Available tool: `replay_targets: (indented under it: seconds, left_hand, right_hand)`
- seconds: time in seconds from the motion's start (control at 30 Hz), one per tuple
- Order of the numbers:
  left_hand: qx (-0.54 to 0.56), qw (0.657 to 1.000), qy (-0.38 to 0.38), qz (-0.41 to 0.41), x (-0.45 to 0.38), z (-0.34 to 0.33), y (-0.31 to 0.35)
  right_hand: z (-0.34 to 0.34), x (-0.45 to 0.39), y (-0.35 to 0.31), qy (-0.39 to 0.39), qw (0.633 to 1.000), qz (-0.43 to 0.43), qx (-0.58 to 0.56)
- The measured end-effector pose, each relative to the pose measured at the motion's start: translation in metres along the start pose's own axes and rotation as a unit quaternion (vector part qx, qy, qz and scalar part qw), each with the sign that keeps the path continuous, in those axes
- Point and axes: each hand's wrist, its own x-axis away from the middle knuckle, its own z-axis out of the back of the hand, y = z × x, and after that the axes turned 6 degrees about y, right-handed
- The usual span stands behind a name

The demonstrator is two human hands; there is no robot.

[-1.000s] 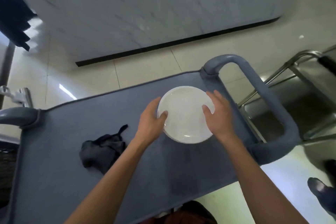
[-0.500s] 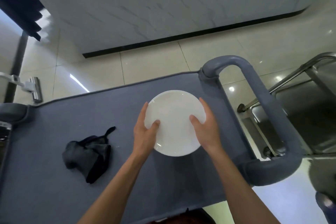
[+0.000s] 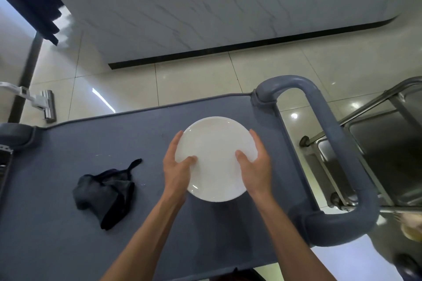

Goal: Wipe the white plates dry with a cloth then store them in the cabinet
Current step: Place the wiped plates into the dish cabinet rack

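A round white plate [image 3: 215, 153] is held just above the grey cart top [image 3: 68, 157], casting a shadow beneath its near edge. My left hand [image 3: 177, 171] grips its left rim, thumb on the plate's face. My right hand [image 3: 254, 167] grips the right rim the same way. A crumpled dark cloth [image 3: 107, 191] lies on the cart top to the left of the plate, apart from both hands. No cabinet is in view.
The cart's thick grey handle [image 3: 328, 143] loops along its right end. A steel trolley [image 3: 376, 141] stands close to the right of it. Tiled floor and a marble wall lie beyond the cart's far edge.
Both hands have kept their grip on the plate and drawn it slightly nearer to me and leftward across the cart. The cloth has stayed put.
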Motion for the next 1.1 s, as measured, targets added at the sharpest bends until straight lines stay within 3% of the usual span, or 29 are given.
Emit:
replay_targets:
  seconds: [0.4,0.73,1.1]
  left_hand:
    - [0.013,0.999,-0.008,-0.037,0.011,0.003,0.006]
    - [-0.053,0.994,-0.028,-0.092,0.01,-0.006,0.017]
    - [-0.132,0.973,-0.052,-0.181,0.025,-0.001,0.025]
  right_hand:
    - [0.004,0.005,-0.002,0.001,0.999,-0.016,-0.032]
    - [0.013,0.004,-0.009,0.039,0.997,0.002,-0.065]
    - [0.027,0.025,-0.011,0.045,0.997,0.067,0.018]
